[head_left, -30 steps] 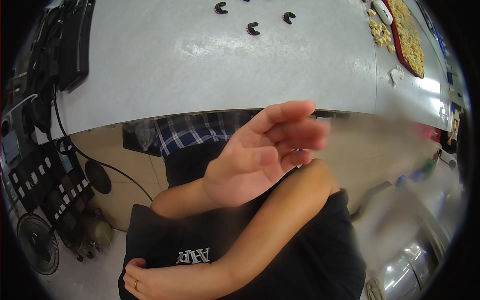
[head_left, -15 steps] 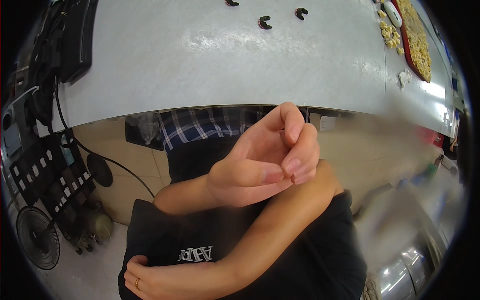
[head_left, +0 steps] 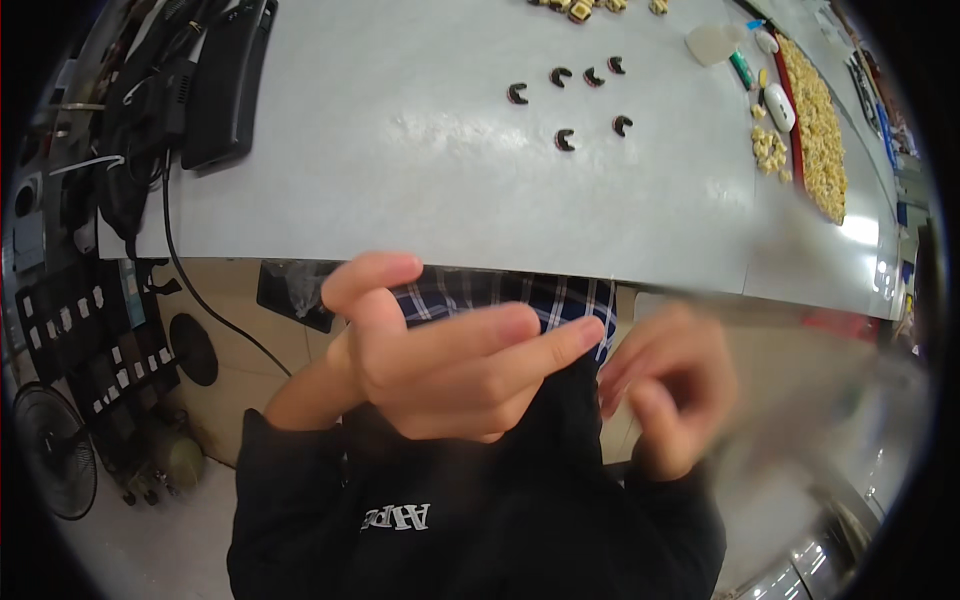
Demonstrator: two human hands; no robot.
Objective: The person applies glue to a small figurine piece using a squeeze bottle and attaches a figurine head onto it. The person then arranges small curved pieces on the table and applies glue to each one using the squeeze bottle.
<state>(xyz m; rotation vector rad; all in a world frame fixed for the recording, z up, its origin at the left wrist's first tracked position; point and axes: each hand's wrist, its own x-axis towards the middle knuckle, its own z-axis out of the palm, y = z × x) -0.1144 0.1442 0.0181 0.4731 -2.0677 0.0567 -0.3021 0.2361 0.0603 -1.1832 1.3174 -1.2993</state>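
My left hand (head_left: 460, 360) is raised in front of the dark top, near the table's front edge. Its fingers are spread and nothing shows in them. To its right, my right hand (head_left: 675, 385) is blurred by motion with its fingers bent. Whether they meet or hold anything cannot be made out. Neither hand touches the grey table (head_left: 400, 190). Beyond them, several small dark horseshoe-shaped pieces (head_left: 565, 140) with reddish edges lie on the tabletop.
A black box-shaped device (head_left: 230, 90) and a cable (head_left: 205, 305) are at the left. Far right, a red-edged tray (head_left: 797, 150) holds many small pale-yellow pieces, beside a white rounded object (head_left: 778, 107) and a green tube (head_left: 741, 70). A fan (head_left: 55, 450) stands lower left.
My right hand has left the lower-left of my top and come up on the right. My left hand has moved left and its fingers have spread. More of the tabletop now shows.
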